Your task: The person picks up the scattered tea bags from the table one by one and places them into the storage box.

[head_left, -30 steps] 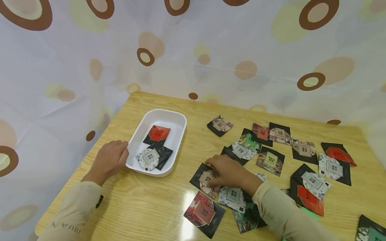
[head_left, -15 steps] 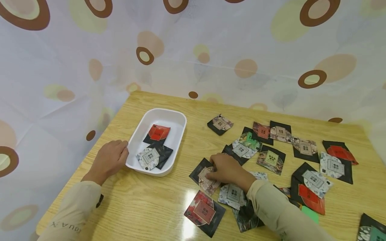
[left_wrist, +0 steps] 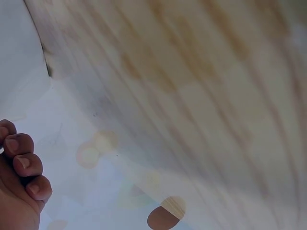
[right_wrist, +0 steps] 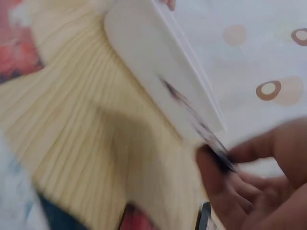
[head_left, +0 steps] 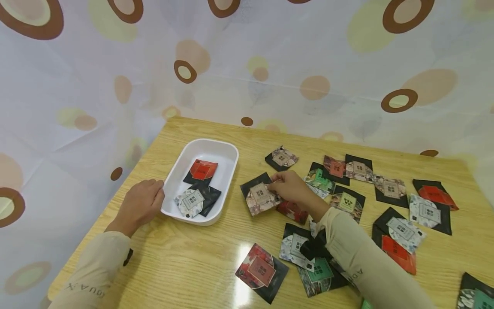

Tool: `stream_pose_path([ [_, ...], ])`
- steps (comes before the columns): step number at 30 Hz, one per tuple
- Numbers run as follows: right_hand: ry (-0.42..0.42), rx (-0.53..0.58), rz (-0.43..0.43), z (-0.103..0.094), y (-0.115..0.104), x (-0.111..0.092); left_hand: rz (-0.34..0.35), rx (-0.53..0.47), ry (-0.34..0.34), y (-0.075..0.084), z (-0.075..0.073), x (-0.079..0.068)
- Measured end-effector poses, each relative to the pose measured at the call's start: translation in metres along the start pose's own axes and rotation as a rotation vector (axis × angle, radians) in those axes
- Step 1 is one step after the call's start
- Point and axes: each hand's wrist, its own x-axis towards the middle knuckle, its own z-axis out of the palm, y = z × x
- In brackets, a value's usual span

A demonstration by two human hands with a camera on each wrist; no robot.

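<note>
My right hand (head_left: 291,189) pinches a black-and-pink floral sachet (head_left: 259,195) by its right edge, raised over the table to the right of the white tray (head_left: 227,206). In the right wrist view, thumb and fingers grip this sachet (right_wrist: 194,117), seen edge-on and blurred. My left hand (head_left: 143,204) grips the tray's left rim with curled fingers; its fingertips are hidden in the head view. The left wrist view shows the curled fingers of the left hand (left_wrist: 24,167). Inside the tray lie a red-and-black sachet (head_left: 201,171) and a white floral sachet (head_left: 191,204) over a dark one.
Several sachets lie scattered and overlapping over the table's right half, among them a red floral one (head_left: 260,272) in front and a green-labelled one (head_left: 319,277). A pink floral sachet (head_left: 281,159) lies alone farther back. A patterned curtain (head_left: 247,64) hangs behind the table (head_left: 185,262).
My right hand has lifted the pink floral sachet from the table and moved it away from me, uncovering a dark red sachet nearby. The left hand and the tray have stayed in place.
</note>
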Motion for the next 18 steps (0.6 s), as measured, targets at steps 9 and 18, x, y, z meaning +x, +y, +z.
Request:
stream_pose_path([
  [9,0.126,0.245,-0.059,0.032,-0.045,0.025,-0.010,-0.018,-0.030,0.001,0.001,0.001],
  [18,0.183,-0.104,-0.240,0.074,-0.076,0.057,-0.002,-0.009,0.000,-0.001,0.001,0.001],
])
